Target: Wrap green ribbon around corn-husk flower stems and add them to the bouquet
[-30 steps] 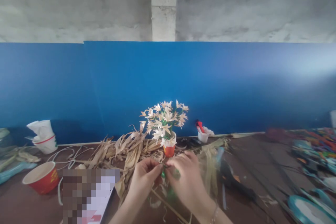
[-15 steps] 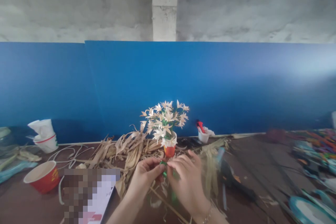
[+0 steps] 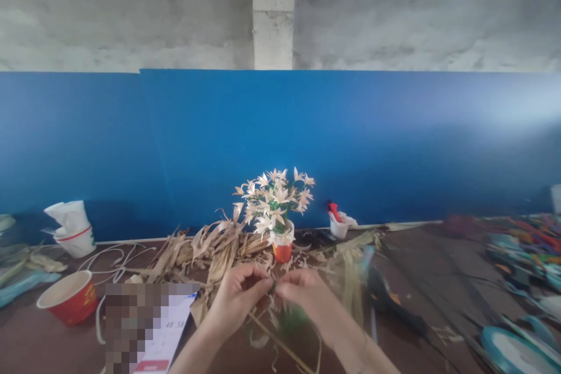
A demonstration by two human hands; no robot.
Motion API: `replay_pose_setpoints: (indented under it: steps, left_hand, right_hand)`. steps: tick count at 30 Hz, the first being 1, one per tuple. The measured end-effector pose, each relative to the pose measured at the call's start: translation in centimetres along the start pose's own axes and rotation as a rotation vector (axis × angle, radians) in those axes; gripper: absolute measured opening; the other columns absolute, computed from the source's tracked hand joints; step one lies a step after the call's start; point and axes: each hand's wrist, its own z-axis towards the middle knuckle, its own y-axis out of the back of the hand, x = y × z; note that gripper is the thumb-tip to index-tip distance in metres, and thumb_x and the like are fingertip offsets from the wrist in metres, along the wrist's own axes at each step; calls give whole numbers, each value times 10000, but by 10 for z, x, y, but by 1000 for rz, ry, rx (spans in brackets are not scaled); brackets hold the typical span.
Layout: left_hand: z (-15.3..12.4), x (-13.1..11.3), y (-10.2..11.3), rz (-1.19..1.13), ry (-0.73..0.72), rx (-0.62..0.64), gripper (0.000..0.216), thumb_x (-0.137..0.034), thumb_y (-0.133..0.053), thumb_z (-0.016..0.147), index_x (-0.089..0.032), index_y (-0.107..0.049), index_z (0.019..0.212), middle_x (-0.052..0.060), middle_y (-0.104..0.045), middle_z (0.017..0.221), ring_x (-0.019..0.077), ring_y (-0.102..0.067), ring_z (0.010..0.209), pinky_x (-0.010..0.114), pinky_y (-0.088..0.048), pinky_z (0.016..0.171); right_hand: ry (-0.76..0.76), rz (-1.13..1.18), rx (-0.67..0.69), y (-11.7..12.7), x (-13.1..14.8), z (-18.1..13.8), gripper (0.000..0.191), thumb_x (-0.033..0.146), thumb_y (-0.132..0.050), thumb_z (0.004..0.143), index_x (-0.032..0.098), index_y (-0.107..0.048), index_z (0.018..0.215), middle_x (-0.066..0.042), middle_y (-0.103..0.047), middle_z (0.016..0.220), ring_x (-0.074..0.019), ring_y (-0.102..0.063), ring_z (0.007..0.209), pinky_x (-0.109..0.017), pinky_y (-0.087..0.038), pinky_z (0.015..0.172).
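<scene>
My left hand (image 3: 245, 295) is closed in a pinch, thumb against fingertips. My right hand (image 3: 302, 292) pinches just beside it, and the fingertips of both hands nearly meet. Between them shows a small piece of green strip (image 3: 272, 287), mostly hidden by the fingers. A blurred green patch (image 3: 293, 320) lies below my right hand; its shape cannot be made out. Just beyond the hands stands a red and white paper cup (image 3: 283, 251) holding a bunch of cream-coloured flowers (image 3: 276, 201) with green stems.
Dried husks (image 3: 219, 251) lie heaped behind and left of the hands. A phone (image 3: 169, 333) and a red paper bowl (image 3: 70, 299) are at left. A black glue gun (image 3: 390, 301) and a ribbon roll (image 3: 517, 350) lie at right. A blue partition (image 3: 280, 123) backs the table.
My right hand has turned and lowered, its raised fingers folding into a pinch. Less of the green strip shows between the hands. My left hand has stayed nearly in place.
</scene>
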Motion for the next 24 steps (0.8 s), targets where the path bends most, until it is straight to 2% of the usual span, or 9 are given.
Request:
replay_pose_setpoints:
  steps: [2, 4, 6, 8, 10, 12, 17, 24]
  left_hand:
    - [0, 3, -1, -8, 8, -2, 245, -364, -662, 700, -140, -606, 621, -18, -560, 497, 80, -474, 431, 189, -354, 440]
    - [1, 7, -3, -26, 42, -47, 275, -391, -679, 674, -143, -584, 602, -31, -531, 463, 78, -459, 403, 187, -335, 414]
    - [2, 11, -6, -44, 78, -95, 310, -419, -695, 643, -146, -561, 579, -45, -496, 425, 76, -442, 376, 183, -311, 389]
    - [3, 13, -9, -63, 106, -110, 339, -443, -697, 627, -149, -545, 557, -50, -479, 395, 73, -427, 354, 180, -293, 372]
    - [3, 15, -11, -85, 136, -121, 357, -459, -696, 619, -153, -532, 534, -51, -473, 367, 68, -405, 331, 179, -276, 357]
    - [4, 15, -11, -106, 167, -132, 361, -463, -698, 611, -152, -537, 527, -45, -487, 358, 65, -394, 316, 180, -269, 347]
    - [5, 13, -7, -177, 140, -102, 269, -354, -759, 569, -125, -648, 656, -5, -616, 488, 95, -519, 440, 197, -387, 456]
    - [3, 8, -5, -132, 65, -124, 167, -293, -715, 629, -138, -661, 662, -1, -624, 513, 110, -547, 486, 203, -422, 498]
  right_hand:
    - [-24, 56, 47, 1, 0, 1, 175, 261, -561, 713, 132, -651, 635, -6, -621, 560, -109, -521, 535, -232, -376, 551]
    - [69, -42, -18, 0, 1, -1, 130, 240, -568, 705, 144, -654, 691, -19, -649, 639, -134, -556, 612, -247, -399, 590]
    - [280, -249, -177, -5, 1, -5, 139, 186, -579, 684, 174, -649, 803, -20, -668, 741, -166, -578, 714, -305, -415, 716]
    - [517, -470, -346, -10, 0, -9, 197, 120, -576, 673, 210, -629, 840, -3, -662, 772, -172, -576, 769, -391, -337, 892]
    - [685, -636, -483, -15, -4, -10, 145, 99, -565, 693, 220, -610, 759, 16, -638, 699, -157, -565, 724, -445, -231, 978]
    - [784, -736, -551, -17, -8, -9, 128, 111, -546, 740, 219, -592, 690, 28, -612, 629, -142, -552, 676, -452, -194, 999]
    - [864, -800, -577, -11, -8, -5, 173, 138, -501, 810, 229, -615, 716, 39, -620, 604, -119, -559, 651, -416, -191, 1009]
    - [820, -750, -526, -7, 1, -9, 166, 115, -516, 786, 216, -615, 700, 33, -630, 612, -126, -568, 642, -409, -224, 972]
